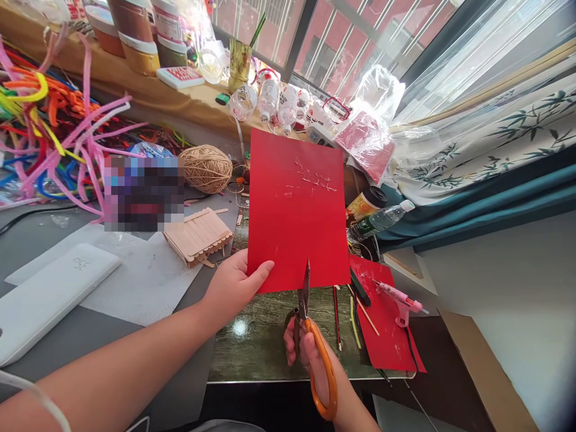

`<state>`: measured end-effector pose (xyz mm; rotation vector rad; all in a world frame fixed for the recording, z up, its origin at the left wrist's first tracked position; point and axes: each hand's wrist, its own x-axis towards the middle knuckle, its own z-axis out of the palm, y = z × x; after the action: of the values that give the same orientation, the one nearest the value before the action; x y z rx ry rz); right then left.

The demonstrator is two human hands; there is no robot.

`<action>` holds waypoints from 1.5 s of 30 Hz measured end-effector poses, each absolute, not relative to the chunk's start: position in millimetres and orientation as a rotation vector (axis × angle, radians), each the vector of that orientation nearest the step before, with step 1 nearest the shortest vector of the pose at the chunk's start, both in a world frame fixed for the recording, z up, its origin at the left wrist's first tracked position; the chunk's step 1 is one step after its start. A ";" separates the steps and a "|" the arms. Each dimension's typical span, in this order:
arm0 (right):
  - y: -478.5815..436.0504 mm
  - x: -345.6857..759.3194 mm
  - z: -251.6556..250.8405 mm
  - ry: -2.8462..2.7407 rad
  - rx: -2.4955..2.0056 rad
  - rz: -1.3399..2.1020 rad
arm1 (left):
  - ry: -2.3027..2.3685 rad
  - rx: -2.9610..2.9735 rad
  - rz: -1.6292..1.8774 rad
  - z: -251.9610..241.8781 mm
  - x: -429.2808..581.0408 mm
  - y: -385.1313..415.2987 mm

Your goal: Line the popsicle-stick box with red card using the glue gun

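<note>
My left hand (240, 282) grips a sheet of red paper (294, 228) by its lower left corner, thumb lying on the front. Dried glue-like marks run across the upper part of the sheet, which is held up above the table. In my right hand (310, 354) is a pair of scissors (321, 375) with orange handles, one of them looking brown in shadow. Their blades point upward at the sheet's bottom edge, and one blade tip shows in front of the red surface. Whether the paper lies between the blades I cannot tell.
A pink glue gun (400, 303) lies on another red sheet (382, 336) at the right. Left of my paper are a popsicle-stick piece (198, 236), a twine ball (206, 169) and a white power bank (58, 303). A water bottle (380, 221) stands at right; pipe cleaners (54, 132) crowd the left.
</note>
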<state>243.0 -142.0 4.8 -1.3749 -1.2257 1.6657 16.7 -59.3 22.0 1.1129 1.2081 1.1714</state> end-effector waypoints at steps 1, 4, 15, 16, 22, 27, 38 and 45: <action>-141.3 242.3 5.3 -1.226 -1.375 1.667 | 1.204 1.112 1.174 21.6 16.7 -59.3; -139.9 241.1 6.2 -1.217 -1.378 1.682 | 1.198 1.109 1.178 19.8 16.8 -58.7; -139.4 243.8 -0.4 -1.170 -1.316 1.751 | 1.116 1.093 1.218 17.2 17.5 -56.3; -139.9 243.7 -1.9 -1.166 -1.310 1.743 | 1.116 1.091 1.220 17.4 17.8 -56.4; -142.1 241.5 -6.4 -1.167 -1.287 1.713 | 1.193 1.091 1.179 20.5 17.7 -56.7; -141.5 240.1 -8.1 -1.139 -1.289 1.695 | 1.246 1.117 1.147 18.4 16.0 -56.7; -140.0 239.6 -7.8 -1.105 -1.296 1.719 | 1.232 1.101 1.154 19.6 15.9 -56.2; -139.0 239.2 -5.9 -1.097 -1.287 1.730 | 1.233 1.105 1.159 17.5 16.7 -54.6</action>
<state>239.2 -139.0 -5.9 -1.2866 -1.0965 1.7298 16.7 -54.6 17.5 1.1047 1.2328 1.1594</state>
